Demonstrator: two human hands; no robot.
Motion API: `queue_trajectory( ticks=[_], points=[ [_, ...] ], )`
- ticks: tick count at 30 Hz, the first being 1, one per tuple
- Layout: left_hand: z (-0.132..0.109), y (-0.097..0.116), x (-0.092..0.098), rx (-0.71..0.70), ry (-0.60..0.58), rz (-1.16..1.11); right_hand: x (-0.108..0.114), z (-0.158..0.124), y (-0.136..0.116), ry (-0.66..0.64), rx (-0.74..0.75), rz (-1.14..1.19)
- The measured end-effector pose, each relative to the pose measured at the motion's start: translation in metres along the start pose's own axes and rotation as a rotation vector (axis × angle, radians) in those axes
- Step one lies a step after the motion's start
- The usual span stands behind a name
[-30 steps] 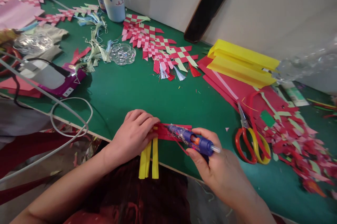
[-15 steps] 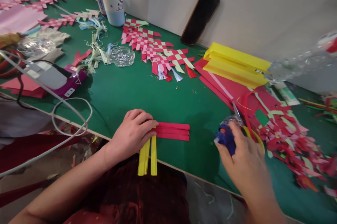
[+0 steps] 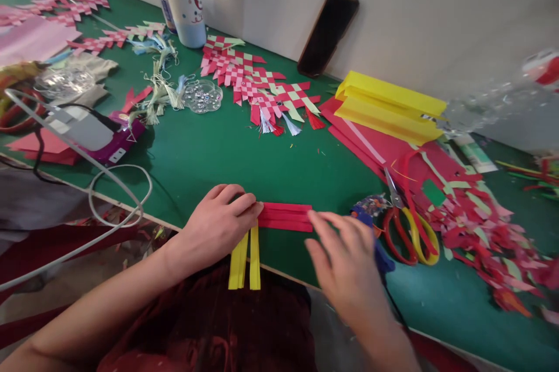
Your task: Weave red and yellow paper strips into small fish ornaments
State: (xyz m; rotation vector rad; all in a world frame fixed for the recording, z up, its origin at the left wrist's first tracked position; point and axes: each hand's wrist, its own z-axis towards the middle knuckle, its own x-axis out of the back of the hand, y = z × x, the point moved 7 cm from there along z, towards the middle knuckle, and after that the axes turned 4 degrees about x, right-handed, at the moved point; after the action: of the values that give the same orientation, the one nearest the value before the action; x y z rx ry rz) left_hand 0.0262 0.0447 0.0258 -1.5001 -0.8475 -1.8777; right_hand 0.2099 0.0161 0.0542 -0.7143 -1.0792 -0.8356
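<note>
My left hand (image 3: 227, 215) presses down on the crossing of red paper strips (image 3: 286, 218) and yellow paper strips (image 3: 239, 261), its fingers closed over their joined ends. The red strips lie flat toward the right, while the yellow ones hang toward me over the table edge. At the right ends of the red strips, my right hand (image 3: 343, 250) is slightly blurred, thumb and fingers apart with nothing in them. Partly hidden behind it lies a blue glue gun (image 3: 369, 215). Scissors (image 3: 410, 232) with red and yellow handles rest beside the gun.
Red paper sheets (image 3: 362, 139) and folded yellow paper (image 3: 388, 107) lie at the back right, near paper scraps (image 3: 493, 238). Woven paper fish (image 3: 262, 81) line the back. A phone (image 3: 328, 34) leans on the wall; a bottle (image 3: 186, 5) stands left of it. A white cable (image 3: 109, 171) loops at left.
My right hand has let go of the glue gun, which lies on the table, and has moved left to the red strips. My left hand has stayed on the crossing.
</note>
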Motion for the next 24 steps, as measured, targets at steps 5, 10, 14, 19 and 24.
queue_trajectory(
  ticks=[5, 10, 14, 19, 24],
  points=[
    [0.001, 0.000, 0.002, 0.006, 0.029, 0.014, -0.037, 0.024, -0.037, -0.131, 0.032, -0.001],
    [0.000, -0.001, 0.003, 0.006, 0.062, -0.012, -0.045, 0.032, -0.037, -0.168, 0.010, -0.022],
    [-0.001, -0.002, 0.001, 0.017, 0.076, -0.025, -0.039, 0.027, -0.026, -0.146, -0.052, -0.063],
    [-0.002, -0.007, 0.000, 0.020, 0.112, -0.098, -0.037, 0.022, -0.016, -0.148, -0.084, -0.075],
    [-0.010, -0.013, 0.010, -0.035, 0.214, -0.248, -0.039, 0.021, -0.017, -0.136, -0.079, -0.071]
  ],
)
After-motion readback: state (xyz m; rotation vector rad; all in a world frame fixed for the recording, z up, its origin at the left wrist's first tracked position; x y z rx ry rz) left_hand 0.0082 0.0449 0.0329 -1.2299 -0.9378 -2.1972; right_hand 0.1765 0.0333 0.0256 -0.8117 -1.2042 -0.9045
